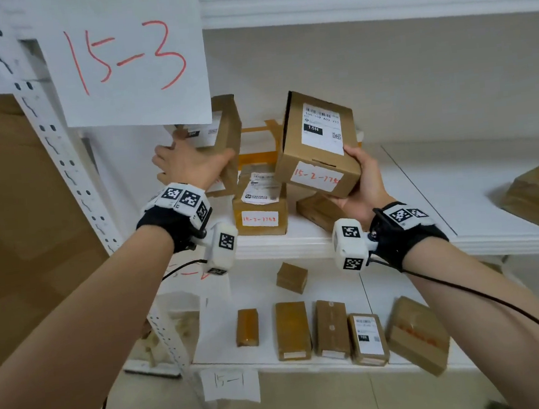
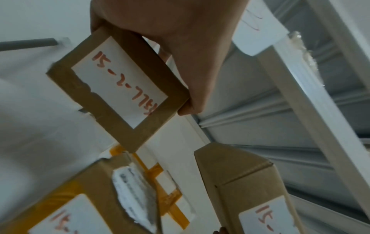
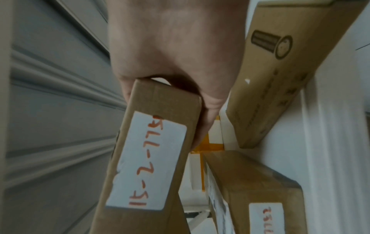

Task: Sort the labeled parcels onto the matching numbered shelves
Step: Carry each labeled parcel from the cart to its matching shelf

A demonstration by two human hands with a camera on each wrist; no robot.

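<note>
My left hand [image 1: 186,166] grips a slim brown parcel [image 1: 227,126] that stands upright at the left of the middle shelf [image 1: 281,245]. In the left wrist view this parcel [image 2: 120,88] shows a white label reading 15-2-7784, and the left hand [image 2: 170,31] clasps its upper end. My right hand [image 1: 367,179] holds a larger brown parcel [image 1: 318,147] tilted above the shelf. It carries a shipping label and a handwritten 15-2 label. In the right wrist view the right hand [image 3: 176,47] curls round the end of that parcel [image 3: 152,158].
A third 15-2 parcel [image 1: 258,205] lies on the shelf between my hands, in front of a white package with orange tape [image 1: 256,146]. A small box [image 1: 317,211] sits under the right parcel. A 15-3 sign [image 1: 125,57] hangs at upper left. Several parcels [image 1: 292,329] lie on the 15-1 shelf below.
</note>
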